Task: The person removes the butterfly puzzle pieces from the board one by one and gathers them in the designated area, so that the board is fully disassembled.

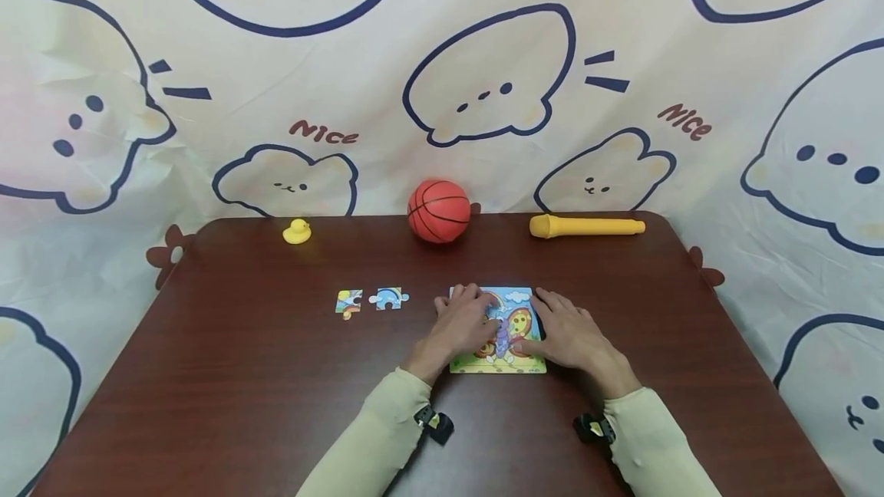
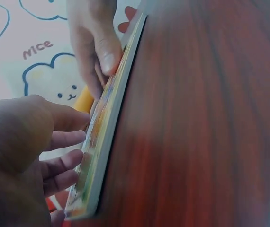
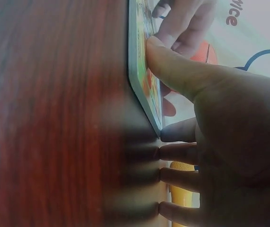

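A picture puzzle board (image 1: 503, 365) with cartoon figures and a rainbow lies flat on the table. My left hand (image 1: 459, 327) rests its fingertips on the board's upper left part, its fingers slightly bent. At the board's right side is my right hand (image 1: 572, 332); its thumb (image 3: 173, 66) touches the picture, while the other fingertips are spread along the edge and on the tabletop. Left of the board lie two loose jigsaw pieces, one with a rainbow end (image 1: 348, 301) and one blue (image 1: 389, 297). The left hand covers part of the picture.
Along the back of the dark wooden table (image 1: 276, 405) stand a yellow rubber duck (image 1: 297, 232), a small red basketball (image 1: 438, 212) and a yellow toy microphone (image 1: 587, 226). A white cartoon-printed cloth (image 1: 380, 98) hangs behind the table and at its sides.
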The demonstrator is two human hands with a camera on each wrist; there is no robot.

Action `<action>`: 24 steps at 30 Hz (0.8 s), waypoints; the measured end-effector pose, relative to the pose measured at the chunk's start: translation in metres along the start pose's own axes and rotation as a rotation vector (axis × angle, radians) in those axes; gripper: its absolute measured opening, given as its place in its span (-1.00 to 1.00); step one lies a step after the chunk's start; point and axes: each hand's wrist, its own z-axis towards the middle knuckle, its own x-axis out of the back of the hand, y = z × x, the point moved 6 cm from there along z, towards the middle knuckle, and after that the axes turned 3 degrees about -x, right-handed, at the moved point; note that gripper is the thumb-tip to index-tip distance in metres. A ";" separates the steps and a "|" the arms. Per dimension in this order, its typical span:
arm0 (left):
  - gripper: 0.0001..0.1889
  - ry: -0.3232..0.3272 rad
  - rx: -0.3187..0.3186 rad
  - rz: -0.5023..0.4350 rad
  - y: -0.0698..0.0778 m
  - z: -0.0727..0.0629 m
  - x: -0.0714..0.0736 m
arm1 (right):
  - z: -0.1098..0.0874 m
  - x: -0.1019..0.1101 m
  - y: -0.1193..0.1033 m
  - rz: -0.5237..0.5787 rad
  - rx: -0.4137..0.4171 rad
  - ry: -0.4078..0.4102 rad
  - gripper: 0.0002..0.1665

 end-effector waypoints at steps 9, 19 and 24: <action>-0.69 0.019 0.001 0.041 0.011 0.008 -0.006 | -0.001 0.000 0.000 0.002 0.007 0.001 0.23; -0.72 0.001 0.067 0.040 0.012 0.015 -0.013 | -0.001 -0.001 0.000 0.013 0.003 -0.009 0.21; -0.74 0.015 0.097 -0.001 0.012 0.018 -0.013 | 0.000 0.000 -0.001 0.016 0.010 0.000 0.21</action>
